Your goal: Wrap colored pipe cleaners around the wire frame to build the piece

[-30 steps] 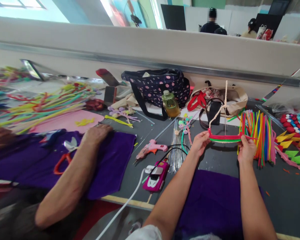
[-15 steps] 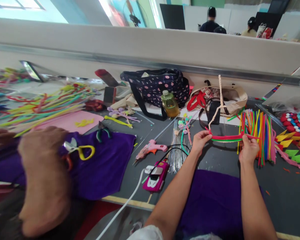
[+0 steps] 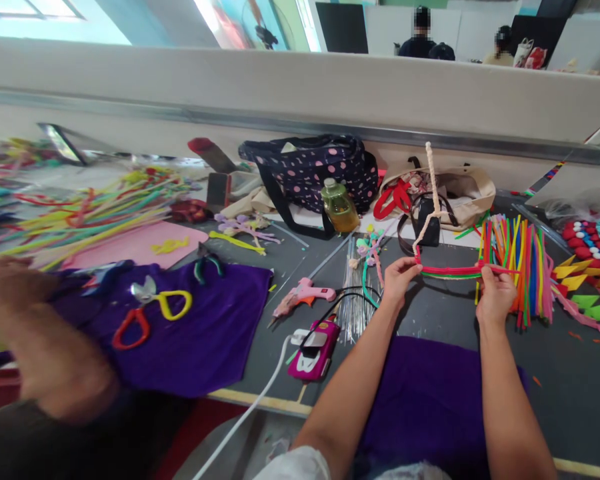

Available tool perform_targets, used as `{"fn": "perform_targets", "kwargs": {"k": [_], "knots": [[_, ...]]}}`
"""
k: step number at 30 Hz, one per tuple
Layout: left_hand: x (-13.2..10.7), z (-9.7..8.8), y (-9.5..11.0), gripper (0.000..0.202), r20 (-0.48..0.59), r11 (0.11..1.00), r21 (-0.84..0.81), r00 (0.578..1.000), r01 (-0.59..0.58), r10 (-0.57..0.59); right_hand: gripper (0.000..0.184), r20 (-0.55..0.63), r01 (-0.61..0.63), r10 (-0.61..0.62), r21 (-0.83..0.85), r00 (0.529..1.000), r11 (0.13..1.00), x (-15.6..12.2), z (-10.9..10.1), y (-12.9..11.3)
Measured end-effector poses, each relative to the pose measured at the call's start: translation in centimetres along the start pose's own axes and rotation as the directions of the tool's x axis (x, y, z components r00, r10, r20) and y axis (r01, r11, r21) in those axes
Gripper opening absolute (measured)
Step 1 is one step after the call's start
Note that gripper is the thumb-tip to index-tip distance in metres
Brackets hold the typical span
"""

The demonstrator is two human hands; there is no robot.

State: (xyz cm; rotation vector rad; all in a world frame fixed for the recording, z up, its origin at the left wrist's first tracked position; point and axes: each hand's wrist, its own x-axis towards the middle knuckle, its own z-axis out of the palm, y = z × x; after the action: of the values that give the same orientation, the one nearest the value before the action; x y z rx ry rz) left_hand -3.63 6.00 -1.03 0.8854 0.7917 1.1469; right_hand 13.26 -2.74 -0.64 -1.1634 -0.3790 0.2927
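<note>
Between my two hands stretches a bundle of red and green pipe cleaners [image 3: 450,272]. My left hand [image 3: 401,280] pinches its left end, where a twisted cream pipe-cleaner stem [image 3: 433,180] rises upward and bends. At the other end, my right hand [image 3: 497,293] has its fingers closed on the bundle, and a red tip sticks out to the right. Just behind my right hand lies a pile of coloured pipe cleaners [image 3: 525,267]. A purple cloth [image 3: 430,393] is spread under my forearms.
Left of me are a pink glue gun [image 3: 305,293], a magenta power strip [image 3: 314,353] with a white cord, and thin clear sticks [image 3: 353,320]. A bottle of yellow-green liquid [image 3: 340,210] stands before a dotted bag [image 3: 320,167]. Scissors [image 3: 150,300] lie near a co-worker's arm [image 3: 55,353].
The co-worker's arm at the left has drawn back leftward, uncovering the red scissor handle. My hands stay nearly in place, still holding the bundle.
</note>
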Motion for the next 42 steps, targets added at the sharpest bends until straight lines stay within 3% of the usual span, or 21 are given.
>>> {"fn": "perform_targets", "kwargs": {"k": [12,17,26,42], "knots": [[0.14,-0.03,-0.18,0.02,-0.04,0.999,-0.045,0.999,-0.006,0.004,0.027,0.004,-0.013,0.013,-0.004,1.0,1.0,-0.15,0.15,0.07],[0.28,-0.06,-0.17,0.029,0.001,0.988,-0.132,0.997,0.077,-0.077,0.027,0.019,-0.038,0.038,0.017,0.999,0.999,-0.1,0.16,-0.09],[0.13,-0.46,0.03,0.049,0.178,0.938,-0.243,0.962,0.247,-0.207,0.03,0.01,-0.127,0.126,0.097,0.992,0.987,0.11,-0.02,-0.48],[0.2,-0.9,-0.64,0.049,0.227,0.901,-0.328,0.949,0.284,-0.217,0.031,0.044,-0.229,0.226,0.125,0.973,0.965,-0.14,0.23,-0.17]]}}
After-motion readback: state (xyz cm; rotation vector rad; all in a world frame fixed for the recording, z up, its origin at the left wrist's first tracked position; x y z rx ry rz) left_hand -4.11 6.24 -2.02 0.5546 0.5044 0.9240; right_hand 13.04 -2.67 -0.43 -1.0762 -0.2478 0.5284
